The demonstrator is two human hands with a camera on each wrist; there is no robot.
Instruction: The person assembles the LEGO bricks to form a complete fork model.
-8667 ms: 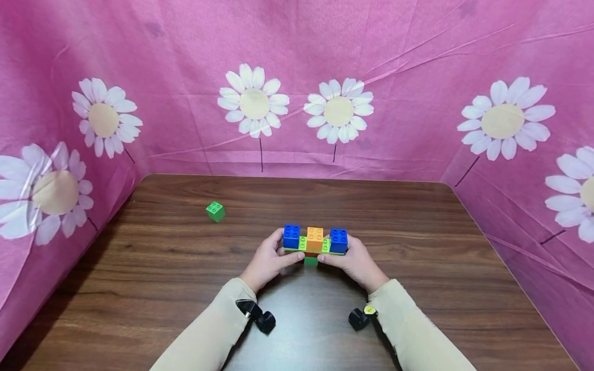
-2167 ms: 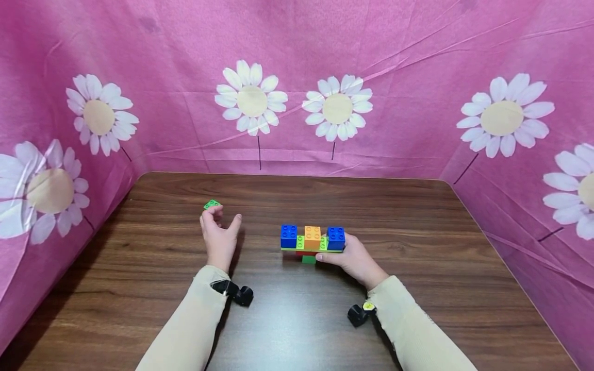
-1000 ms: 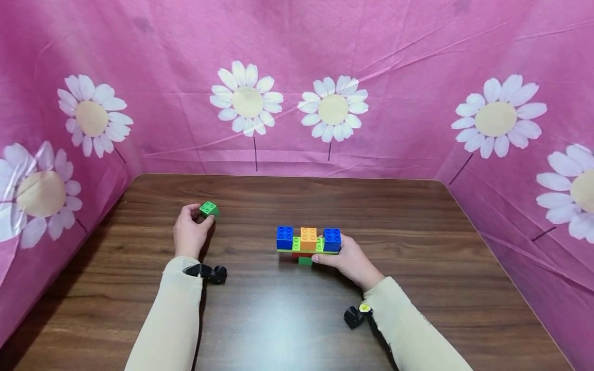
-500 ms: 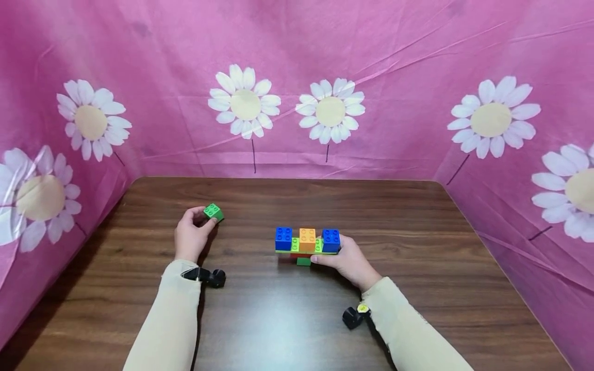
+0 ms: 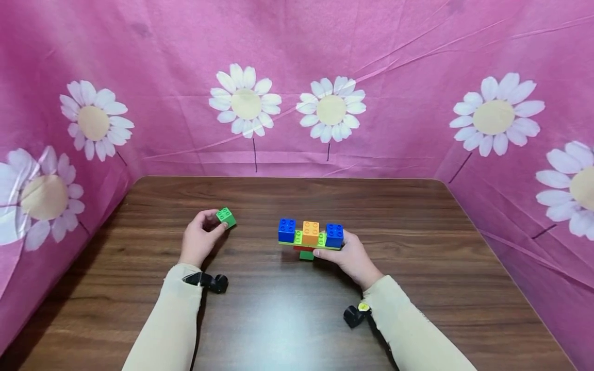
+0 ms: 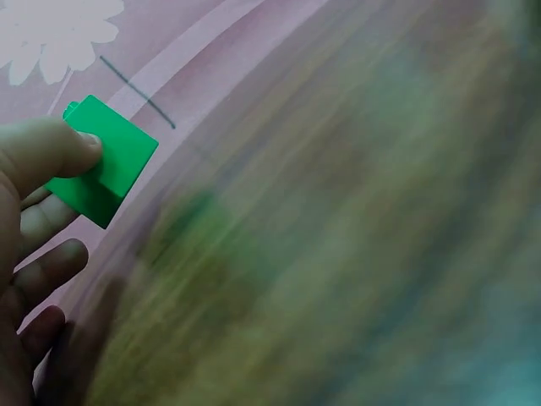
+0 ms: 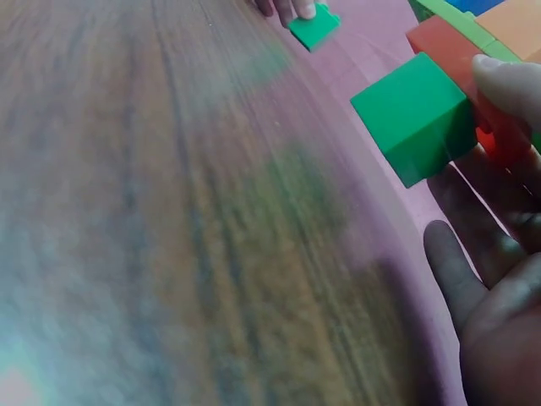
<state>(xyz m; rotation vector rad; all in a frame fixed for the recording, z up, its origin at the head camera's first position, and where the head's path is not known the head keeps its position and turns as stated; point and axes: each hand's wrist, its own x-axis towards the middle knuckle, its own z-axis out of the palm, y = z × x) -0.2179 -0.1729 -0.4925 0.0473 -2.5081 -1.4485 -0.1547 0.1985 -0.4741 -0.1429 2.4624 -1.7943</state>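
My left hand pinches a green toy brick between thumb and fingers at the left of the table; in the left wrist view the brick is held clear of the wood, its studs facing away. My right hand grips the right end of a brick build: two blue bricks and an orange one stand on a lime-green layer. Underneath are a red layer and a green brick, which juts out from the bottom in the right wrist view.
The brown wooden table ends at a pink cloth with printed daisies at the back and sides. Small black cameras sit on both sleeves.
The left hand has left the build, reached out left and taken the green brick, and now carries it slightly rightward. The right hand keeps the build, raised a little since half a second ago.
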